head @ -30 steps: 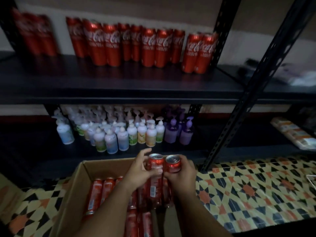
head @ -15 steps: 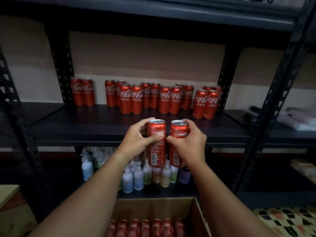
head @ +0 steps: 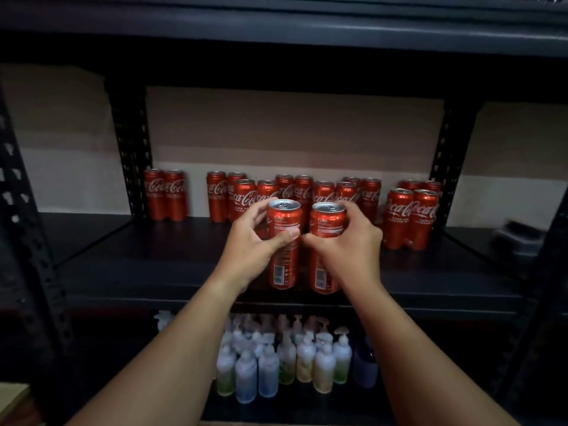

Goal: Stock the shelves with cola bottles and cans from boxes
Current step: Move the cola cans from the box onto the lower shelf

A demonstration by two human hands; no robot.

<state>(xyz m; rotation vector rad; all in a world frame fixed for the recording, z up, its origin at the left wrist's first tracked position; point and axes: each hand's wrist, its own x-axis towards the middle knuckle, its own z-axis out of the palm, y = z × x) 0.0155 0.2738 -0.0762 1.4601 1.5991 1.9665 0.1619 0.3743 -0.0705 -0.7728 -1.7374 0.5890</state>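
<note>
At the front edge of the shelf [head: 153, 272], each hand's grip holds a cola can upright — left hand [head: 255, 244] on the left can [head: 284, 241], right hand [head: 347, 247] on the right can [head: 327, 241]. Full cans likely feel weighty, rigid and smooth — mid-body wrapping suits them.

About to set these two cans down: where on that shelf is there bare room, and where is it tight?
Bare shelf runs along the front edge, left of the left hand. A gap lies between the two-can pair and the main can cluster. Behind the held cans it is crowded; right pair too.
</note>
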